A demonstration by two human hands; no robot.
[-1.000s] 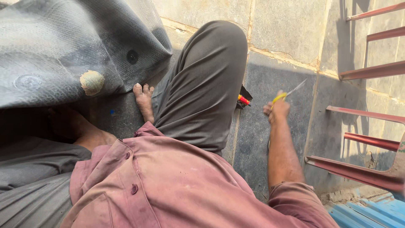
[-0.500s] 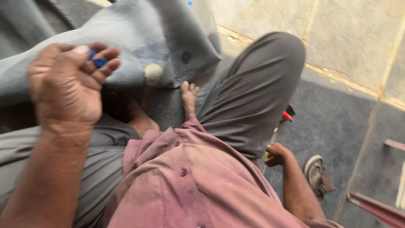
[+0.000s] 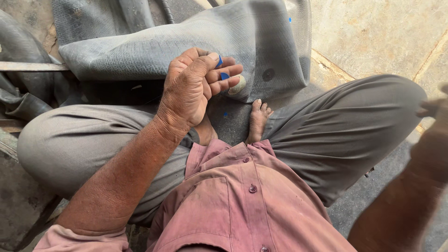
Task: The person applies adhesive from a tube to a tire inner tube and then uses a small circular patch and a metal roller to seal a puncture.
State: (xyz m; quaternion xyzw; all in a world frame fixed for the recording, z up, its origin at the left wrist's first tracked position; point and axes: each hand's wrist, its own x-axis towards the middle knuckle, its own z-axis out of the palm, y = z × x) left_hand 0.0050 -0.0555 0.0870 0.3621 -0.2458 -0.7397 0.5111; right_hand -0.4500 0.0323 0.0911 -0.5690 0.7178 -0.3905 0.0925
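Observation:
I sit cross-legged on the floor in grey trousers and a faded red shirt. My left hand (image 3: 193,88) is raised over my lap, fingers curled shut on a small blue piece (image 3: 223,74) pinched at the fingertips. Just beyond it lies a grey rubber inner tube (image 3: 186,42) with a pale round patch (image 3: 238,86) and a dark round spot (image 3: 268,74). My right hand (image 3: 434,109) is blurred at the right edge above my knee; what it holds cannot be made out. My bare foot (image 3: 258,120) rests below the tube.
More dark rubber tubing (image 3: 28,88) lies at the left, with a flat metal bar (image 3: 28,66) across it. Pale stone paving (image 3: 373,32) spreads at the upper right. Small blue scraps (image 3: 226,114) lie on the dark mat under my legs.
My left hand has come up over my lap holding the blue piece. My right hand has risen from the floor, where it held a tool, to my right knee. The view has swung left.

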